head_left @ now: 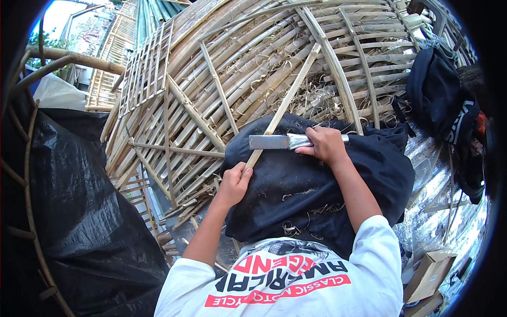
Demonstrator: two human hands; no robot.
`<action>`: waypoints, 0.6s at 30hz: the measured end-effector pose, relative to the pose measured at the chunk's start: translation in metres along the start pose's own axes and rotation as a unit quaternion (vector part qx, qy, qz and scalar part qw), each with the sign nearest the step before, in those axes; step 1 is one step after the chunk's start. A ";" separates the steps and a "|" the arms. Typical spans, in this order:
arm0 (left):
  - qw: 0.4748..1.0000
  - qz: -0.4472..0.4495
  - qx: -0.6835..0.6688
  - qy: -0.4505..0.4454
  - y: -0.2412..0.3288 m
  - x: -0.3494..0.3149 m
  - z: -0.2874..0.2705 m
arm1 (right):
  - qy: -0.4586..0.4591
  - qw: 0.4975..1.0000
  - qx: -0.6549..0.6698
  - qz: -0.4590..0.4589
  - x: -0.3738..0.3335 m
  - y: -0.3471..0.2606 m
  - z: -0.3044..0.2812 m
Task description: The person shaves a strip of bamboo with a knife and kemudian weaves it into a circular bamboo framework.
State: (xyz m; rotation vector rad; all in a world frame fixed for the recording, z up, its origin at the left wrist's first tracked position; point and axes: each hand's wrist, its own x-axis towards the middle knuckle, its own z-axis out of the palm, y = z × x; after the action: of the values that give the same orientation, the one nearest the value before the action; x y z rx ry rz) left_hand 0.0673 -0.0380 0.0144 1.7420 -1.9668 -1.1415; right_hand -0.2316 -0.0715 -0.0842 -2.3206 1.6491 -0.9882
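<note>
My left hand (pixel 236 183) is closed round the near end of a split bamboo strip (pixel 288 99), which slants up and away to the right. In my right hand (pixel 326 145) is the pale, wrapped-looking handle of a knife with a broad, square-ended blade (pixel 268 142). The blade lies across the strip a little above my left hand; whether its edge bites into the bamboo I cannot tell. Beneath both hands a dark cloth (pixel 317 193) covers my lap, with thin curled shavings (pixel 291 229) scattered on it.
Ahead spreads a large stack of bamboo slats (pixel 253 79) with crosspieces and loose shavings. A bamboo lattice panel (pixel 148 68) stands at the left, above black plastic sheeting (pixel 84 211). A dark bag (pixel 438 95) hangs at the right; a cardboard box (pixel 429 277) lies below.
</note>
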 end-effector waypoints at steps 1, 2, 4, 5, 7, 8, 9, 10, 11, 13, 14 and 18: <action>1.000 0.003 0.001 0.001 -0.002 -0.001 0.001 | 0.003 1.000 -0.001 -0.001 0.000 -0.001 -0.003; 1.000 0.004 -0.017 0.004 -0.003 -0.001 0.001 | 0.010 1.000 -0.016 0.006 0.001 -0.003 -0.007; 0.999 0.006 -0.035 0.006 -0.002 -0.002 0.000 | 0.019 0.999 -0.031 0.013 0.000 -0.003 -0.010; 1.000 0.000 -0.024 0.002 0.000 -0.002 -0.001 | -0.002 0.999 -0.027 0.018 -0.002 -0.001 -0.009; 1.000 -0.009 -0.011 0.000 0.002 -0.003 -0.002 | -0.022 0.999 -0.020 0.021 -0.003 0.000 -0.011; 1.000 -0.004 -0.012 0.003 0.003 -0.002 -0.001 | -0.018 0.999 -0.032 0.028 -0.003 -0.002 -0.015; 1.000 0.001 -0.013 0.005 0.004 -0.002 -0.001 | -0.014 0.998 -0.044 0.035 -0.002 -0.003 -0.016; 1.000 0.003 -0.012 0.005 0.005 -0.001 0.000 | -0.012 0.998 -0.045 0.036 -0.003 -0.001 -0.016; 1.000 0.007 -0.008 -0.002 0.005 0.000 0.001 | -0.016 0.998 -0.035 0.047 -0.005 0.001 -0.015; 1.000 0.018 0.004 -0.006 0.003 0.000 0.000 | -0.034 0.996 -0.023 0.080 -0.007 -0.009 -0.020; 1.000 0.015 -0.012 0.008 -0.005 -0.003 0.002 | -0.048 0.994 -0.003 0.094 -0.010 -0.020 -0.019; 1.000 0.006 -0.016 0.007 -0.016 -0.004 0.002 | -0.053 0.990 0.060 0.118 -0.018 -0.042 -0.005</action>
State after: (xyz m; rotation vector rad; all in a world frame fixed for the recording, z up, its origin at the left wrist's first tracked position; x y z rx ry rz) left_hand 0.0785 -0.0326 0.0028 1.7168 -1.9369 -1.1466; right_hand -0.2042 -0.0377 -0.0684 -2.0092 1.7218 -0.8727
